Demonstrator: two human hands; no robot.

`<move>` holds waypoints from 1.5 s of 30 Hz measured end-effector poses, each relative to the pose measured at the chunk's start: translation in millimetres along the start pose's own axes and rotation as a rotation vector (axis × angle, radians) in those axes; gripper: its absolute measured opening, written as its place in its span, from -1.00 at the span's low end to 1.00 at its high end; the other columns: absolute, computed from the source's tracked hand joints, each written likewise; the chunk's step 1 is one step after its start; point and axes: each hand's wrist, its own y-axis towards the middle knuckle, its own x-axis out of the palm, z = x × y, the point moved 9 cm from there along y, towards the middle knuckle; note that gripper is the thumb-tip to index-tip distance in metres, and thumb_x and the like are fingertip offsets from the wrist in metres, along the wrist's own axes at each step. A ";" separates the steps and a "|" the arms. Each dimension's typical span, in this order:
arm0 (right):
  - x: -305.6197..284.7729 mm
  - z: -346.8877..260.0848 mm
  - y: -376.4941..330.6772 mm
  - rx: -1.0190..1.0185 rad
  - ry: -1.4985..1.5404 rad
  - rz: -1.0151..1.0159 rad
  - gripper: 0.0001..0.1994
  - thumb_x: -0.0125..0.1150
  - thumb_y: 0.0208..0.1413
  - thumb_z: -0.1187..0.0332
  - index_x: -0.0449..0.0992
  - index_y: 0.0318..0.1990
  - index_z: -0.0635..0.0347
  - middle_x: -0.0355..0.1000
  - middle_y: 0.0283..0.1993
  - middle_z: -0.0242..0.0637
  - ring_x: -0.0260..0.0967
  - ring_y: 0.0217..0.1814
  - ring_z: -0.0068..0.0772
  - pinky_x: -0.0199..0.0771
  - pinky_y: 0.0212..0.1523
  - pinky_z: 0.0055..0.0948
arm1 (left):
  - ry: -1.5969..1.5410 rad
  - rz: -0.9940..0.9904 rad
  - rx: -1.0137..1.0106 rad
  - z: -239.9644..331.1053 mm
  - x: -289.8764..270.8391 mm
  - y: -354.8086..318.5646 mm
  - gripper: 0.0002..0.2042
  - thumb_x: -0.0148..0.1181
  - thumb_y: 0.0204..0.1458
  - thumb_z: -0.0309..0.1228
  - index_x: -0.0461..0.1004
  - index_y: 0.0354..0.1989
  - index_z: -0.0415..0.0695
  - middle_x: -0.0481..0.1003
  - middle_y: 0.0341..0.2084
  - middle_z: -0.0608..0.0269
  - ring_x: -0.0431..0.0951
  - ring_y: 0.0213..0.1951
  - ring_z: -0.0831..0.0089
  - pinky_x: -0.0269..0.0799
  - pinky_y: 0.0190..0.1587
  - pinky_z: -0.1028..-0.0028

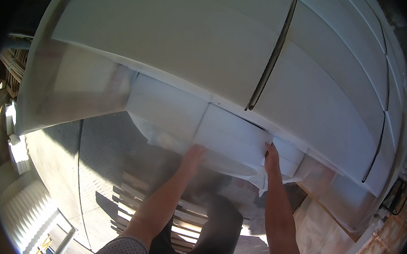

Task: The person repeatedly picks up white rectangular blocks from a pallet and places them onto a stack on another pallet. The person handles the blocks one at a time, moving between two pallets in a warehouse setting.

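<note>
A white box (231, 136) sits in the lower front of a tall stack of white boxes (171, 38), under the overhanging upper layer. My left hand (195, 157) is at the box's lower left edge, its fingers bent against it and partly hidden. Around the right edge of the same box my right hand (271, 159) is closed, thumb up near the top corner. Another white box (168, 106) stands directly left of it. Loose plastic wrap (254, 177) hangs below the boxes, between my hands.
Clear film (88, 84) covers the stack's left side. Below me lies a slatted wooden pallet (188, 230) on the concrete floor (103, 145), partly behind my legs. A white corrugated sheet (29, 214) is at the far left. Brown boards (329, 212) are at the lower right.
</note>
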 end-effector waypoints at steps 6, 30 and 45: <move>15.1 10.2 -7.1 0.167 -0.235 0.108 -0.52 0.23 -0.05 0.26 0.39 0.04 0.28 0.38 -0.07 -0.28 0.28 -0.04 -0.38 0.26 0.02 -0.41 | -0.126 0.107 -0.106 -11.1 -13.1 25.0 -0.62 0.09 0.14 -0.29 0.27 0.09 -0.16 0.37 0.00 0.09 0.43 0.05 0.20 0.42 0.06 0.16; 53.4 52.1 -195.2 0.091 -0.776 0.220 -0.76 0.13 -0.01 0.21 0.51 -0.23 0.12 0.45 -0.14 -0.06 0.38 -0.03 0.11 0.39 -0.01 -0.05 | 1.423 -0.242 0.605 147.6 258.0 -234.6 -0.75 -0.06 0.20 -0.47 0.43 -0.02 -0.27 0.53 -0.13 -0.02 0.55 -0.06 0.24 0.44 -0.04 0.30; -16.8 108.4 -268.3 -0.127 -0.804 0.241 -0.84 0.11 0.03 0.22 0.50 -0.42 0.07 0.46 -0.45 -0.24 0.45 -0.28 -0.11 0.46 -0.31 -0.10 | 2.239 -0.472 1.623 230.1 560.6 -237.7 -0.50 -0.07 0.19 -0.31 0.13 0.28 -0.25 0.12 0.28 -0.03 0.11 0.30 0.02 0.00 0.31 0.08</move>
